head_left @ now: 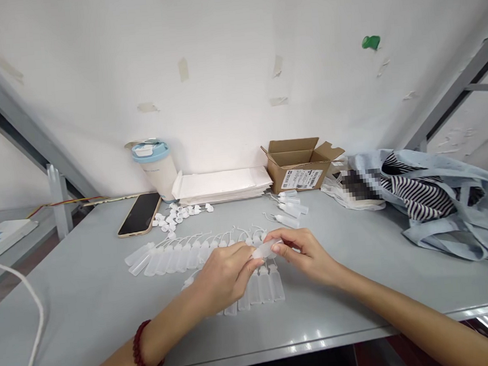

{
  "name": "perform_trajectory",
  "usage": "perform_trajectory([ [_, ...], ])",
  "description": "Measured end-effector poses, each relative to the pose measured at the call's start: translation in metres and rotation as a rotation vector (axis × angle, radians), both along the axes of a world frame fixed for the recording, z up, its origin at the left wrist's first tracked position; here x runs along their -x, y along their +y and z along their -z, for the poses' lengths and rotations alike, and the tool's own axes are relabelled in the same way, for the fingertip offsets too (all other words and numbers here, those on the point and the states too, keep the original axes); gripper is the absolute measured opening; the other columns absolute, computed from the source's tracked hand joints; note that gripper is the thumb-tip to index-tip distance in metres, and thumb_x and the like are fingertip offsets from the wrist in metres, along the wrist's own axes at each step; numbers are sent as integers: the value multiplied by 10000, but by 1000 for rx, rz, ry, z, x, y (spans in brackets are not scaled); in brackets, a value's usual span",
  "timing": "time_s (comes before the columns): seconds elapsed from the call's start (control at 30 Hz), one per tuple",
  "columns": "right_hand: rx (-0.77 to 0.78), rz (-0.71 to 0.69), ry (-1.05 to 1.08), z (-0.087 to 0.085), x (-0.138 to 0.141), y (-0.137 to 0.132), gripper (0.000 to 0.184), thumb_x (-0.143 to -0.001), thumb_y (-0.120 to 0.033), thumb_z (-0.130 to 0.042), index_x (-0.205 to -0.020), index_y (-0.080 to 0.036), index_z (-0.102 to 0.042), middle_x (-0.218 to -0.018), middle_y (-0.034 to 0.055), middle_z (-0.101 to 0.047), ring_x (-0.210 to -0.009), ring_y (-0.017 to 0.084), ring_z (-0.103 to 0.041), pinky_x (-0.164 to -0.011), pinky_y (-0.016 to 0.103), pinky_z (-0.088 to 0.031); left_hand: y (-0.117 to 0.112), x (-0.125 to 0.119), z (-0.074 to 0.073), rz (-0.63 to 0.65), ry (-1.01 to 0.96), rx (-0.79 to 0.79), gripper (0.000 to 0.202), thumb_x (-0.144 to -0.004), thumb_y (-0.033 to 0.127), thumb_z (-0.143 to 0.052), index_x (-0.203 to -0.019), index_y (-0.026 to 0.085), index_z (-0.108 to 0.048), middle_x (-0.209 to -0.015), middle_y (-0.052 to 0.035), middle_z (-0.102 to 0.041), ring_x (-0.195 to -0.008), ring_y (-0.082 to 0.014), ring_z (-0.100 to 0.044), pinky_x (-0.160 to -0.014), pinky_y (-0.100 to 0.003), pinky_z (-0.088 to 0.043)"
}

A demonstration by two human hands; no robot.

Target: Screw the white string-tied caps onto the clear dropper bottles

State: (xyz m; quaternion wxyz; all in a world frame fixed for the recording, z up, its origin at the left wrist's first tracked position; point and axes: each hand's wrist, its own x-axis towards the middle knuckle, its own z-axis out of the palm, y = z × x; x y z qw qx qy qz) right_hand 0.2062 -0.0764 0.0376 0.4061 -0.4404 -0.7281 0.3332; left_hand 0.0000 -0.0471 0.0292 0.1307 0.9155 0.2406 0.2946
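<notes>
Both hands meet over the middle of the grey table (88, 310) and pinch one small translucent plastic bottle (264, 250) between them. My left hand (222, 276), with a red bead bracelet on its wrist, grips the bottle's left end. My right hand (304, 254) holds the right end with closed fingers. Beneath and in front of the hands lies a short row of the same bottles (262, 288). A longer row of bottles (177, 256) stretches to the left behind them. A heap of small white caps (178, 214) lies farther back.
A phone (139, 214) lies at the back left beside a lidded cup (157, 168). White padded envelopes (222, 185) and an open cardboard box (300, 164) stand by the wall, with a few loose bottles (289, 207) in front. A blue cloth bag (442, 200) covers the right side. A white cable (29, 315) hangs at the left.
</notes>
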Motion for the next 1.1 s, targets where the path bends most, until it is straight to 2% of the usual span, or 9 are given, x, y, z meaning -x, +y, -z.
perform_trajectory([
  [0.1, 176, 21, 58, -2, 2, 1, 346, -875, -458, -520, -835, -138, -645, -508, -66, -369, -474, 90, -338, -467, 236, -270, 2, 0, 6, -32, 83, -331, 297, -984, 223, -362, -750, 148, -528, -620, -6, -500, -493, -133, -401, -462, -267, -294],
  [0.2, 336, 28, 134, -3, 3, 2, 375, -835, -505, -546, -757, -144, -611, -475, -82, -332, -439, 79, -305, -437, 234, -243, 1, -1, 7, -65, 153, -574, 271, -975, 188, -386, -749, 147, -529, -605, -10, -506, -492, -150, -411, -464, -287, -283],
  [0.37, 494, 14, 235, -6, 4, 4, 443, -744, -576, -613, -584, -181, -492, -447, -95, -292, -389, 61, -256, -382, 229, -198, -1, -4, 6, -68, 207, -697, 234, -959, 172, -429, -756, 143, -541, -597, -8, -511, -490, -155, -430, -471, -295, -306],
  [0.5, 443, 43, 249, -8, 1, 8, 389, -764, -526, -611, -658, -153, -587, -517, -28, -508, -434, 84, -404, -435, 238, -305, 10, -2, 6, -86, 107, -536, 202, -962, 211, -429, -849, 135, -579, -666, -28, -582, -554, -160, -510, -503, -281, -370],
  [0.6, 325, 143, 285, -8, -10, 17, 327, -769, -482, -617, -766, -155, -631, -644, 14, -602, -541, 117, -500, -526, 262, -398, 31, 12, 5, -189, 33, -327, 207, -955, 245, -432, -1014, 130, -594, -821, -63, -655, -715, -176, -600, -593, -268, -450],
  [0.7, 165, 340, 176, -4, -27, 31, 293, -770, -460, -607, -832, -174, -617, -711, 24, -627, -630, 153, -558, -590, 285, -444, 61, 37, 5, -451, 86, -166, 277, -925, 278, -403, -1040, 152, -621, -940, -84, -678, -905, -216, -622, -761, -310, -490],
  [0.83, -45, 495, -185, 11, -49, 50, 205, -763, -388, -574, -814, -189, -569, -821, 50, -660, -706, 192, -590, -638, 314, -453, 98, 78, 6, -622, 128, -113, 341, -859, 278, -392, -956, 110, -671, -960, -154, -696, -922, -313, -626, -802, -424, -485],
  [0.97, -76, 511, -301, 27, -59, 60, 122, -719, -296, -590, -768, -198, -536, -787, 47, -634, -658, 194, -552, -603, 314, -413, 118, 104, 9, -717, 191, -61, 348, -810, 282, -402, -885, 129, -705, -934, -168, -707, -886, -364, -634, -779, -473, -476],
  [1.1, -161, 524, -352, 32, -57, 60, 109, -751, -249, -541, -841, -198, -505, -904, 76, -585, -765, 216, -550, -664, 333, -426, 122, 107, 12, -707, 224, -32, 344, -818, 284, -403, -904, 154, -710, -965, -143, -716, -908, -338, -632, -810, -452, -473],
])
